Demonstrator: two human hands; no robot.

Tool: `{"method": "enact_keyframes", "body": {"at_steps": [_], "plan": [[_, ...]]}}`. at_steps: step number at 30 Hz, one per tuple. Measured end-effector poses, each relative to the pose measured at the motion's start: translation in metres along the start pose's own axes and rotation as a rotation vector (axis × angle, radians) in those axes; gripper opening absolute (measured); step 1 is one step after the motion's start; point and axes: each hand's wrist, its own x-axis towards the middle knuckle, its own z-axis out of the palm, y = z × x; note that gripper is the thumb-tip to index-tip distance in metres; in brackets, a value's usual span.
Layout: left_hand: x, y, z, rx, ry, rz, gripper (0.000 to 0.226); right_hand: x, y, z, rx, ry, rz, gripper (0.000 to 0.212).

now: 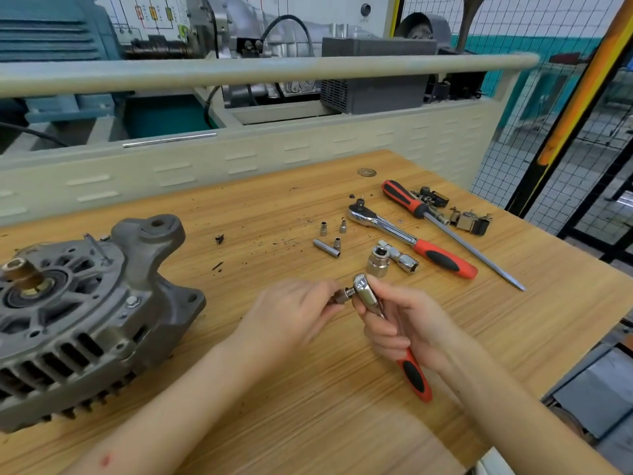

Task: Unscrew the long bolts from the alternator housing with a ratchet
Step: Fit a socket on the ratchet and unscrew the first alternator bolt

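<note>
— What are we holding?

— Our right hand (407,332) is gripping the ratchet (387,327) by its shaft, fingers curled round it and hiding the middle. Our left hand (291,311) is pinching a socket (340,296) at the ratchet's head; its fingertips are covering most of it.

— And the alternator (78,313)?

— It's sitting at the desk's (308,423) left edge, partly cut off by the frame. One long bolt (99,250) is sticking up from its top; we're not making out the others clearly.

— Anything else?

— A second ratchet (411,240), a screwdriver (445,229) and loose sockets (330,240) are lying toward the far right corner.
</note>
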Motion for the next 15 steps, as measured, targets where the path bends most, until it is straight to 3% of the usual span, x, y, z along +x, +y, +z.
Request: {"method": "enact_keyframes", "body": {"at_steps": [3,9,15], "plan": [[-0.004,0.003,-0.003,-0.048,-0.011,0.025,0.053,-0.004,0.001,0.0,0.0,-0.034,0.047,0.031],[-0.005,0.01,-0.011,-0.168,-0.112,-0.012,0.032,-0.009,-0.002,-0.002,-0.024,-0.091,0.081,0.033],[-0.007,0.014,-0.015,-0.182,-0.184,-0.063,0.03,-0.011,-0.001,-0.002,-0.02,-0.084,0.12,0.033]]}}
